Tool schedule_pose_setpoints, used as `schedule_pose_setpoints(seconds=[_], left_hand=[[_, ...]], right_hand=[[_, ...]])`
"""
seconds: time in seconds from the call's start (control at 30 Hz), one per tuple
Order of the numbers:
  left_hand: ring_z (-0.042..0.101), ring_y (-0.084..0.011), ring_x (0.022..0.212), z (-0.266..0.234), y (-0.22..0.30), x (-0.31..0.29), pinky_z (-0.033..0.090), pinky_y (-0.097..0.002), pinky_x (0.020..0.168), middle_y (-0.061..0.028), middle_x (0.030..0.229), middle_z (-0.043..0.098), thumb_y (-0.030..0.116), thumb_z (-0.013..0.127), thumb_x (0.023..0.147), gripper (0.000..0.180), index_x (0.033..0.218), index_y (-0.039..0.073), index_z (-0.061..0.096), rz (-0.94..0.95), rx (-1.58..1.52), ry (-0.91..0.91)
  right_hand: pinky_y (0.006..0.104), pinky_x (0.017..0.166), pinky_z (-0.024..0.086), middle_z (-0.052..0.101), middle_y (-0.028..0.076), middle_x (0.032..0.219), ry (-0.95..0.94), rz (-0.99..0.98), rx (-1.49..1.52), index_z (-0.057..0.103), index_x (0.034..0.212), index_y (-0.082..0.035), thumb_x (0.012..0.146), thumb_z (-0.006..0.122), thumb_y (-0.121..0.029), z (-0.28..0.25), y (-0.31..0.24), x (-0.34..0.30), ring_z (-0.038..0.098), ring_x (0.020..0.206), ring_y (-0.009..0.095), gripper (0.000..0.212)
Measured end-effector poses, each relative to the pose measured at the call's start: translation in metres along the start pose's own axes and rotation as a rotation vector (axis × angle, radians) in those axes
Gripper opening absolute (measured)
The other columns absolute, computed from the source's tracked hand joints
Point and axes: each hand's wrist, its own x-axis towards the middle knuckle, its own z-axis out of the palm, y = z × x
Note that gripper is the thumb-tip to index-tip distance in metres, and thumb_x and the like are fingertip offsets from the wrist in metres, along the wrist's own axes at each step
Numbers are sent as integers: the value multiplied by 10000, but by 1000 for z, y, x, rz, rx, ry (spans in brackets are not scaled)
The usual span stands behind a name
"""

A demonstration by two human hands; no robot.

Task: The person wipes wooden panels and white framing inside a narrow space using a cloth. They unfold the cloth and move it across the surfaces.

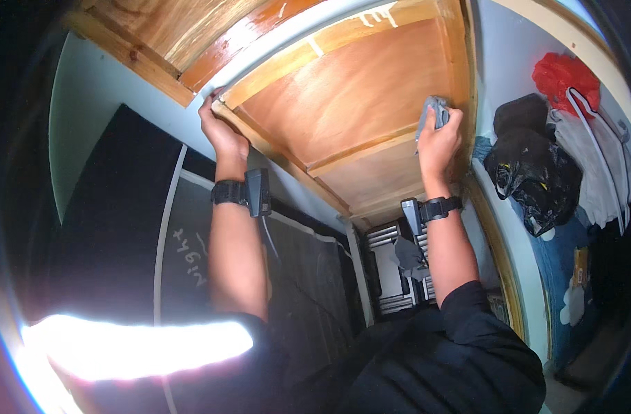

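A wooden door or panel, with a pale frame around reddish-brown plywood and white drips near its top edge, stands tilted in front of me. My left hand is at its upper left corner, fingers curled over the edge and partly hidden behind it. In my right hand is a bunched grey cloth, gripped by closed fingers near the panel's right side. Whether the cloth touches the wood I cannot tell. Both wrists wear a black strap with a small device.
On the right hang a red bag, a black plastic bag and a pale grey garment. Dark panels stand at left, beside a glaring light. Below is a slatted metal rack. More woodwork is above.
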Motion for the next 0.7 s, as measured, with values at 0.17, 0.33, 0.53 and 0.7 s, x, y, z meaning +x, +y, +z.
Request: schedule_pose_setpoints(seconds=[0.17,0.33,0.53,0.7], left_hand=[[563,-225,969,0,-5,0,414,-347,908,-95,978,617,304,402,924,328,960,30,578,7,-27,50],[561,-234,1010,-6,-2,0,414,-355,923,-105,1043,607,306,447,911,336,1051,23,560,-14,-35,53],[561,-225,1031,-9,2,-1,432,-353,925,-105,1076,600,306,443,928,352,1098,16,551,-82,-60,5],[558,-225,1021,-5,2,-6,424,-345,921,-100,1062,604,292,469,919,331,1076,16,565,-90,-81,47]], right_hand=[[481,618,470,620,205,792,-268,-66,47,506,936,-49,845,629,-191,20,-19,-66,607,738,422,208],[490,629,487,624,189,870,-508,-89,-18,482,968,-63,839,630,-191,32,-49,-100,613,760,411,234],[489,647,490,615,187,939,-545,-134,-10,477,965,-65,850,616,-180,28,-47,-97,613,797,408,214],[503,665,493,586,186,959,-613,-143,-140,453,1003,-73,904,554,-267,24,-46,-96,610,809,416,239]])
